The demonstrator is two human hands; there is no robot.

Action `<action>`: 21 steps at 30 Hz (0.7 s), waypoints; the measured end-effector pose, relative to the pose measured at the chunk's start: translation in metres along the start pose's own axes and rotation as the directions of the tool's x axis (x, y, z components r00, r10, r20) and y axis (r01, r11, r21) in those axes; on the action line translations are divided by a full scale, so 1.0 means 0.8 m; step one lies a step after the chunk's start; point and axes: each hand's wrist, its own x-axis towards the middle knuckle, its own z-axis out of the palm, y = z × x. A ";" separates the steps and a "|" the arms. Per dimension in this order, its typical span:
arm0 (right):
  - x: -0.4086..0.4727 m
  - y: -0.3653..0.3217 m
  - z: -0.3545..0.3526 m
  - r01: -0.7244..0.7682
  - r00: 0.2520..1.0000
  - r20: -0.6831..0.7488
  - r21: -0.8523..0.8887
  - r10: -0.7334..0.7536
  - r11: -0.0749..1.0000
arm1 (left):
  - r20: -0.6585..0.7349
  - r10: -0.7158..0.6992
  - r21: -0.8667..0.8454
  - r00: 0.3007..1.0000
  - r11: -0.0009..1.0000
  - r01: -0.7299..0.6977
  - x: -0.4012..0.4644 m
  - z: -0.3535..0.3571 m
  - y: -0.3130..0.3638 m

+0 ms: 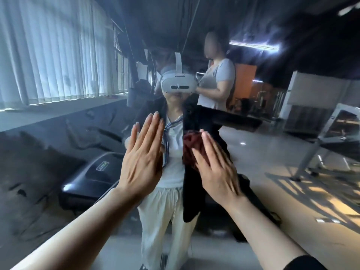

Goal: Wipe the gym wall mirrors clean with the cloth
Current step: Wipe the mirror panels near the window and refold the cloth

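Your left hand (143, 160) lies flat, fingers straight, against the wall mirror (58, 152). Your right hand (214, 168), fingers straight, presses the dark red cloth (190, 147) to the glass, just beside it.

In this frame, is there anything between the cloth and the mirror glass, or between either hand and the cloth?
Nothing visible. The right hand presses the dark red cloth flat against the mirror with straight fingers, so cloth meets glass directly. The left hand lies flat on the glass beside it, apart from the cloth, with only bare mirror between them.
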 end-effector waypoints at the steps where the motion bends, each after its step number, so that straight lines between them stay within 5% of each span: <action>1: 0.018 0.012 -0.004 -0.127 0.990 -0.064 -0.022 0.126 0.992 | 0.002 0.027 0.033 1.000 0.999 -0.027 0.003 0.000 -0.003; 3: 0.073 0.027 -0.011 -0.411 0.891 -0.209 0.009 0.404 0.912 | -0.016 0.071 0.105 0.997 0.992 -0.069 0.006 -0.002 -0.006; 5: 0.128 0.020 -0.010 -0.511 0.815 -0.271 0.084 0.513 0.856 | -0.043 0.071 0.137 0.997 0.988 -0.064 0.011 -0.007 -0.005; 9: 0.141 -0.015 0.008 -0.202 0.963 -0.182 0.009 0.201 0.979 | -0.110 -0.027 0.054 0.994 0.998 0.033 0.038 -0.018 0.002; 12: 0.088 0.007 0.001 0.064 0.996 -0.062 -0.042 -0.067 0.997 | -0.110 0.033 0.011 0.993 0.999 -0.032 0.067 -0.019 0.004; 15: 0.056 0.073 -0.025 -0.112 0.989 -0.113 -0.112 0.100 0.987 | -0.027 0.172 0.056 0.985 0.984 -0.170 0.097 -0.022 -0.002; 17: 0.077 0.116 -0.041 -0.477 0.849 -0.286 -0.049 0.445 0.878 | 0.007 0.217 0.096 0.976 0.971 -0.217 0.121 -0.028 -0.007; 19: 0.135 0.135 -0.050 -0.709 0.600 -0.420 0.117 0.681 0.696 | 0.001 0.249 0.121 0.968 0.961 -0.247 0.149 -0.034 -0.006; 20: 0.166 0.132 -0.051 -0.729 0.546 -0.446 0.163 0.709 0.665 | -0.022 0.263 0.124 0.965 0.958 -0.258 0.165 -0.036 -0.003; 21: 0.190 0.122 -0.046 -0.693 0.581 -0.456 0.155 0.674 0.704 | -0.054 0.274 0.119 0.960 0.956 -0.267 0.180 -0.037 0.002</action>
